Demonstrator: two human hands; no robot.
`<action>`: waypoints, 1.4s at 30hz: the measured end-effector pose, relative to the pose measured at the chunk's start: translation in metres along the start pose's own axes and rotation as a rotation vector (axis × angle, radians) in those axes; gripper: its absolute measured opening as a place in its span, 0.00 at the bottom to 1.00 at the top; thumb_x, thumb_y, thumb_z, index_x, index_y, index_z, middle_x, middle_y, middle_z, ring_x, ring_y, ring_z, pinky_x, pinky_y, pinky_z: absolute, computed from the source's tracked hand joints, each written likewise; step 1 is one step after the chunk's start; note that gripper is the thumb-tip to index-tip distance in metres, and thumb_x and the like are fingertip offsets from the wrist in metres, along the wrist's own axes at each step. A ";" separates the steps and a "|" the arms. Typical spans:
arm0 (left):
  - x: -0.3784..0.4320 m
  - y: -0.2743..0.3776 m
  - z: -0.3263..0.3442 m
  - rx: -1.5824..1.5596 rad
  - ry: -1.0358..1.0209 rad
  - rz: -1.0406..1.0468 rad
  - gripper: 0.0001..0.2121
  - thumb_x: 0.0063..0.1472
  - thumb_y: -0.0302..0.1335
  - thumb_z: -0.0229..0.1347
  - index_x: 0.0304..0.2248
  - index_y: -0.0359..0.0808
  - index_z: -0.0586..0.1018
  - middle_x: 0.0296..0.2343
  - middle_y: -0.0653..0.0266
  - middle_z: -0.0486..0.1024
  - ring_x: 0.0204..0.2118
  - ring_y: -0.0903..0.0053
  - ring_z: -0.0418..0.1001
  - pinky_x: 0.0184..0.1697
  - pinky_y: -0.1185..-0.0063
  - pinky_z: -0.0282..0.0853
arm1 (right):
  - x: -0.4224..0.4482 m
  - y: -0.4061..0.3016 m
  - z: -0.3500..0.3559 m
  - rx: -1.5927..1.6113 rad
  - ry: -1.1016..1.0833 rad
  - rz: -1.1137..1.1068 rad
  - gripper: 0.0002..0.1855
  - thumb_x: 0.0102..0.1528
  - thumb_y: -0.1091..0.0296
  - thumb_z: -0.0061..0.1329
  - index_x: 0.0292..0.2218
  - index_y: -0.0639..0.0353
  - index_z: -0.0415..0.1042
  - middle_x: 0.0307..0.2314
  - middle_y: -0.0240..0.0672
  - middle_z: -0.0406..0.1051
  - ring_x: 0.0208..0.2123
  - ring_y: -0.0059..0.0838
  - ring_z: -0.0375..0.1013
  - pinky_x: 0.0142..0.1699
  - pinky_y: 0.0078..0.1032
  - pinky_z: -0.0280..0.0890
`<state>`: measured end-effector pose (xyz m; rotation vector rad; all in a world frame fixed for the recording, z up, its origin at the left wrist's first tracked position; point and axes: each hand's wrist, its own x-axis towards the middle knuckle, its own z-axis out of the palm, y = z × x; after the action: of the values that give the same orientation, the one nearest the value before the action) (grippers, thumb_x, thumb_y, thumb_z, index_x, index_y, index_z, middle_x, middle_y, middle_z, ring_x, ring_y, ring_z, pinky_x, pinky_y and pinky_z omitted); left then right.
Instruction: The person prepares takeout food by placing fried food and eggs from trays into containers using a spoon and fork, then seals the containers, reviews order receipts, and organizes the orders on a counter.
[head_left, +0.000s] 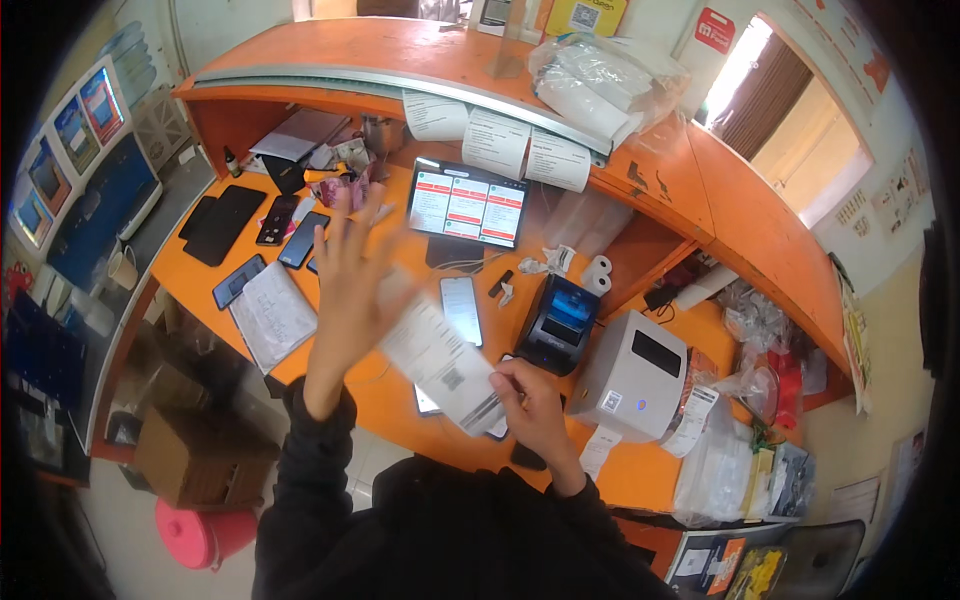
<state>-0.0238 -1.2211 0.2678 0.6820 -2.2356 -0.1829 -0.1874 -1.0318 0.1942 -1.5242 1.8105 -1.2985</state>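
Observation:
My right hand (529, 405) pinches the lower right corner of a long printed paper receipt (442, 360). My left hand (352, 292) is raised beside the receipt's upper left end, fingers spread and blurred; it seems to hold nothing. Beneath the paper, partly hidden, lie phones on the orange desk (360, 397). A lit smartphone (460, 311) lies just beyond the receipt. Behind it a tablet (468, 202) stands on a dark stand, its screen lit. Right of the paper are a black receipt printer (559, 322) and a larger white label printer (634, 375) with printed paper coming out.
An open notebook (274, 315) and several phones lie at the left, near a black tablet or case (225, 225). Paper slips (495, 142) hang from the raised shelf (360, 45). Paper rolls (598, 274) stand behind the black printer. A cardboard box (199, 457) and pink bucket (202, 532) are on the floor.

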 end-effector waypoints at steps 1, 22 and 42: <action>-0.010 0.006 -0.003 0.131 -0.052 0.116 0.25 0.53 0.30 0.62 0.51 0.40 0.71 0.40 0.61 0.77 0.47 0.63 0.72 0.61 0.59 0.42 | 0.003 -0.007 0.000 -0.048 -0.038 -0.064 0.06 0.59 0.68 0.46 0.36 0.61 0.70 0.27 0.35 0.69 0.28 0.31 0.72 0.34 0.25 0.65; -0.058 -0.031 0.031 -0.443 -0.469 0.204 0.04 0.53 0.25 0.57 0.29 0.38 0.80 0.26 0.64 0.79 0.25 0.66 0.76 0.28 0.75 0.68 | 0.028 0.023 0.015 0.506 -0.434 0.293 0.15 0.62 0.60 0.44 0.35 0.64 0.73 0.24 0.25 0.70 0.25 0.11 0.66 0.30 0.14 0.62; 0.167 -0.170 -0.034 -0.127 -0.137 0.063 0.21 0.68 0.41 0.37 0.44 0.38 0.78 0.41 0.59 0.75 0.42 0.63 0.74 0.45 0.74 0.67 | 0.351 -0.090 0.140 0.274 0.800 -0.308 0.11 0.57 0.73 0.45 0.43 0.60 0.64 0.18 0.40 0.68 0.21 0.35 0.71 0.28 0.32 0.61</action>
<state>-0.0213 -1.4503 0.3423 0.5449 -2.3489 -0.3459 -0.1322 -1.4048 0.2873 -1.2450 1.7220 -2.4545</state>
